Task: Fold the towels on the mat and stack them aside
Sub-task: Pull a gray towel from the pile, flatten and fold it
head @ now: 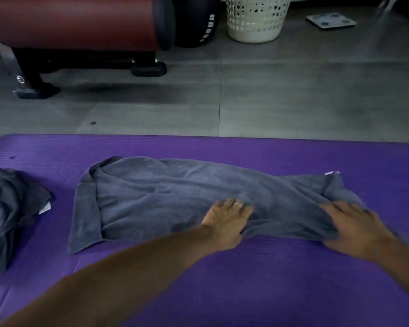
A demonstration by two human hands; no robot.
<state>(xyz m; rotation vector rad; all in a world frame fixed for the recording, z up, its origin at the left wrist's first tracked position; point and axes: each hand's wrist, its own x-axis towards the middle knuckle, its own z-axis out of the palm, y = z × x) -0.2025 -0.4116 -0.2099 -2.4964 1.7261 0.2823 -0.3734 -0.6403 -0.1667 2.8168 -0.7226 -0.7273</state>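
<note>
A grey towel (pixel 165 197) lies spread lengthwise across the purple mat (pixel 269 279), folded over with a strip of its lower layer showing along its left side. My left hand (pixel 227 223) rests flat on the towel's near edge, fingers apart, a ring on one finger. My right hand (pixel 354 228) is blurred and lies on the towel's right end, where the cloth bunches up under it; whether it grips the cloth is unclear. A second grey towel (pixel 7 208) sits crumpled at the mat's left edge.
Beyond the mat is grey tiled floor. A red padded bench on black legs (pixel 80 31) stands at the back left, a dark ball (pixel 198 20) beside it, a white perforated basket (pixel 255 17) at the back middle, and a flat scale (pixel 331 21) at the back right.
</note>
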